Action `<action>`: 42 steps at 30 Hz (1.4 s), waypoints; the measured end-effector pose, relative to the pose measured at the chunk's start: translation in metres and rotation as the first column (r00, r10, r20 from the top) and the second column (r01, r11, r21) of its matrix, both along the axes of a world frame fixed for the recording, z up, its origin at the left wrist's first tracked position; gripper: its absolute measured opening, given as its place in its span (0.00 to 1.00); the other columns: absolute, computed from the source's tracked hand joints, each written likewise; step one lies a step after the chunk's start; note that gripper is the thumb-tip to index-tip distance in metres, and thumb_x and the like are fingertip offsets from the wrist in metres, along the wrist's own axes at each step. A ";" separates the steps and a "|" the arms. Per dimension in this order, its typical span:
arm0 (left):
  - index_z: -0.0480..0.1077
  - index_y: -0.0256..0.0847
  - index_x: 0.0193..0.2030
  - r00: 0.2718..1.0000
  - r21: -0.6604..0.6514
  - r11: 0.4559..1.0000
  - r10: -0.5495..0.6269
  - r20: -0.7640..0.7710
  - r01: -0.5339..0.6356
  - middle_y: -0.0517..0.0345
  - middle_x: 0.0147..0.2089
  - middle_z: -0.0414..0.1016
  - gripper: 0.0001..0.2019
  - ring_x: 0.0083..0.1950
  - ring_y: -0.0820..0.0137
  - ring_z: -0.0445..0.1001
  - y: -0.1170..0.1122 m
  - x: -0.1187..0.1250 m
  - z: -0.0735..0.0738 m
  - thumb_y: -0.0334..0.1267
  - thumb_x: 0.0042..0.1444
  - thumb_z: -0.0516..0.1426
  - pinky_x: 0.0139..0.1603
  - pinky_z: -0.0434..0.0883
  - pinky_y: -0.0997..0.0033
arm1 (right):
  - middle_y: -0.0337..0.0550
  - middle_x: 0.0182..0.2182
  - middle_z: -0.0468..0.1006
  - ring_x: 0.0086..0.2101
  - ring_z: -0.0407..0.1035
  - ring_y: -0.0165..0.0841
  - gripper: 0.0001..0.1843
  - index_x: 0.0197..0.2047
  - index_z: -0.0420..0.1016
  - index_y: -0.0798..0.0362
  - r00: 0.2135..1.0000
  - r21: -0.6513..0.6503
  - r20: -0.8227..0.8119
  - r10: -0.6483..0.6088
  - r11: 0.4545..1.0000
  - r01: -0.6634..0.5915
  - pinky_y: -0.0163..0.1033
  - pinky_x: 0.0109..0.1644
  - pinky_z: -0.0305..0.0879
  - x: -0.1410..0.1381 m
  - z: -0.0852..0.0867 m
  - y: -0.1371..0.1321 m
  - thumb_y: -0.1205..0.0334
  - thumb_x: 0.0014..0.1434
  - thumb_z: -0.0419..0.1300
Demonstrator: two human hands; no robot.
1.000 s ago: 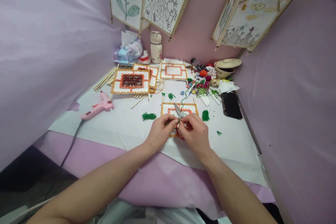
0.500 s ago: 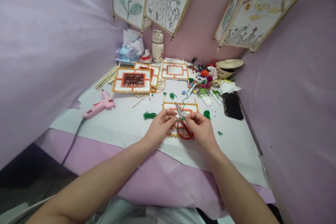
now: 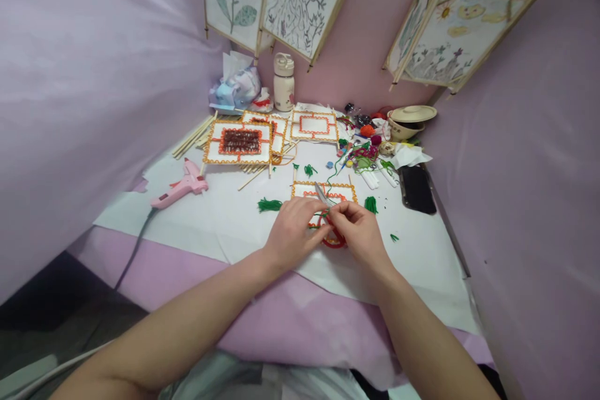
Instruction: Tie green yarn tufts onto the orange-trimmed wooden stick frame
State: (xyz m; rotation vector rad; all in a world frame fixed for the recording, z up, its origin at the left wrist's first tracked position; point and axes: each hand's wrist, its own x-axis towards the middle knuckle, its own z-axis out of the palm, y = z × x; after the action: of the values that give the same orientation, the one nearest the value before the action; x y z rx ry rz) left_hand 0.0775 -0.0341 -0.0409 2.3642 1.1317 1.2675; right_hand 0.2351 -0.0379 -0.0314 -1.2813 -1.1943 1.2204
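Note:
Green yarn [image 3: 329, 190] trails from the pile of supplies down to my hands. My right hand [image 3: 359, 228] pinches the yarn between thumb and fingertips. Beside it, my left hand [image 3: 296, 230] has its fingers closing on the same strand near the right fingertips. Under both hands lie red-handled scissors [image 3: 335, 240], blades pointing away, on a panel edged with orange and yellow loops [image 3: 300, 189]. My hands hide much of the scissors and the panel. Green yarn bundles lie on either side, one at left [image 3: 269, 205] and one at right [image 3: 370, 204].
A pink glue gun [image 3: 180, 187] lies at left, its cord over the table edge. Loop-edged panels [image 3: 213, 149] and sticks are behind it. A bottle [image 3: 284, 84], tissues [image 3: 237, 89], yarn balls, a lidded bowl [image 3: 403, 129] and a phone [image 3: 417, 189] stand or lie further back.
My left hand has moved right and turned, bringing its fingertips up against my right hand at the yarn. My right hand stays nearly in place. The view has shifted slightly.

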 end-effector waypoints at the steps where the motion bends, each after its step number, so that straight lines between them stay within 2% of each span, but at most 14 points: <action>1: 0.69 0.40 0.45 1.000 0.017 1.000 0.009 -0.019 -0.009 0.52 0.43 0.76 0.09 0.46 0.64 0.71 0.000 0.001 -0.002 0.37 0.59 0.58 0.48 0.66 0.62 | 0.34 0.18 0.67 0.20 0.58 0.25 0.08 0.26 0.70 0.54 1.000 -0.002 0.001 0.009 1.000 -0.009 0.33 0.25 0.55 -0.001 0.000 0.000 0.58 0.50 0.62; 4: 0.69 0.40 0.41 0.999 0.039 0.999 0.024 -0.029 -0.023 0.54 0.39 0.76 0.04 0.42 0.66 0.71 0.001 0.001 -0.005 0.36 0.61 0.56 0.45 0.66 0.64 | 0.34 0.18 0.67 0.20 0.58 0.26 0.09 0.26 0.70 0.54 1.000 0.001 0.009 0.017 1.000 -0.017 0.33 0.25 0.55 -0.002 0.000 0.000 0.58 0.50 0.62; 16: 0.69 0.39 0.37 1.000 0.039 0.999 0.014 0.012 -0.015 0.57 0.34 0.76 0.02 0.37 0.69 0.71 0.001 0.002 -0.002 0.33 0.61 0.56 0.42 0.68 0.67 | 0.35 0.21 0.68 0.22 0.59 0.26 0.10 0.27 0.71 0.55 0.999 -0.031 0.022 -0.025 0.999 0.026 0.33 0.26 0.56 -0.002 0.003 -0.002 0.57 0.49 0.62; 21: 0.70 0.40 0.40 0.999 0.024 0.999 0.036 0.007 -0.037 0.57 0.35 0.76 0.03 0.37 0.69 0.73 0.004 -0.001 -0.004 0.34 0.61 0.56 0.41 0.69 0.68 | 0.33 0.19 0.65 0.21 0.56 0.25 0.10 0.27 0.70 0.54 0.999 -0.033 -0.015 -0.030 0.999 0.030 0.32 0.24 0.53 -0.001 0.002 -0.001 0.56 0.51 0.62; 26: 0.71 0.40 0.46 0.998 0.026 0.998 0.061 -0.021 -0.060 0.53 0.40 0.79 0.07 0.41 0.68 0.75 0.008 -0.004 -0.007 0.35 0.62 0.55 0.44 0.71 0.66 | 0.34 0.21 0.67 0.22 0.57 0.25 0.10 0.28 0.71 0.54 0.999 0.010 -0.015 -0.043 0.999 0.043 0.32 0.25 0.54 0.001 -0.001 0.000 0.56 0.51 0.62; 35: 0.74 0.41 0.44 0.997 -0.003 0.997 0.074 -0.025 -0.074 0.55 0.36 0.78 0.07 0.39 0.68 0.75 0.009 -0.006 -0.004 0.33 0.61 0.56 0.43 0.71 0.66 | 0.36 0.23 0.69 0.24 0.61 0.27 0.10 0.27 0.72 0.53 0.994 0.032 0.008 -0.107 0.994 0.107 0.33 0.27 0.59 0.003 -0.001 0.001 0.55 0.51 0.62; 39: 0.74 0.40 0.45 0.997 -0.062 0.995 0.074 -0.019 -0.075 0.54 0.38 0.79 0.08 0.40 0.67 0.74 0.011 -0.007 -0.005 0.31 0.60 0.56 0.44 0.71 0.66 | 0.35 0.23 0.69 0.23 0.60 0.26 0.10 0.28 0.71 0.53 0.991 0.030 -0.017 -0.133 0.991 0.134 0.32 0.27 0.59 0.003 -0.003 0.001 0.55 0.51 0.63; 42: 0.73 0.41 0.48 0.999 -0.122 0.992 0.042 -0.019 -0.044 0.53 0.42 0.78 0.11 0.44 0.66 0.74 0.011 -0.007 0.000 0.33 0.60 0.57 0.47 0.70 0.65 | 0.34 0.23 0.68 0.23 0.59 0.26 0.10 0.27 0.71 0.53 0.991 0.007 -0.048 -0.122 0.992 0.123 0.32 0.27 0.58 0.004 -0.003 0.002 0.55 0.50 0.63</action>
State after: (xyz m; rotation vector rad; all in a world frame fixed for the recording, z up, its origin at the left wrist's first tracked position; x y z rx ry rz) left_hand 0.0703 -0.0231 -0.0413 2.2770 1.2346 1.1583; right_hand 0.2387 -0.0356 -0.0345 -1.2922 -1.0704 1.1478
